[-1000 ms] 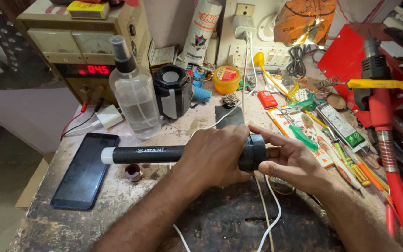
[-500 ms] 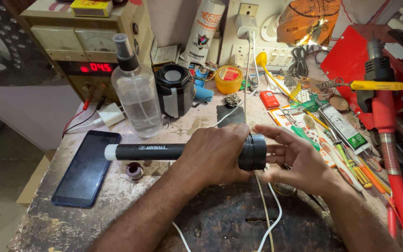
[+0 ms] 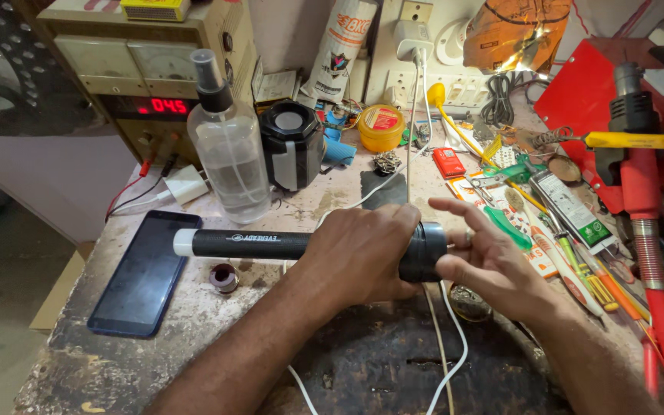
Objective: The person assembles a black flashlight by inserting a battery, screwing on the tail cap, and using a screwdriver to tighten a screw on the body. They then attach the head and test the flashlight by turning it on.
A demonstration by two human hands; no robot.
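— Where's the torch right now?

— You hold the long black flashlight (image 3: pixel 270 245) level above the tabletop (image 3: pixel 194 323), its white tail cap pointing to your left and its wide head to your right. Your left hand (image 3: pixel 359 253) is wrapped around the barrel just behind the head, fingers closed on it.

— And my right hand?

— Your right hand (image 3: pixel 486 265) is at the head end. The thumb and palm touch the face of the flashlight's head, while the fingers (image 3: pixel 463 211) are spread and loose, not gripping it.

— What's beneath and around it?

— A dark smartphone (image 3: pixel 144 273) lies flat on the tabletop below the tail end, and a small round cap (image 3: pixel 224 277) sits just beside it. Behind the flashlight stands a clear spray bottle (image 3: pixel 228 154), with a black cylindrical speaker (image 3: pixel 292 146) near it on the right. A yellow tin (image 3: pixel 380 127) sits farther back. White cables (image 3: pixel 455 338) run under your hands toward you. To your right, screwdrivers (image 3: pixel 578 269) and other tools lie scattered, well apart from the flashlight. A meter box with a red display (image 3: pixel 167 105) stands at the back left.
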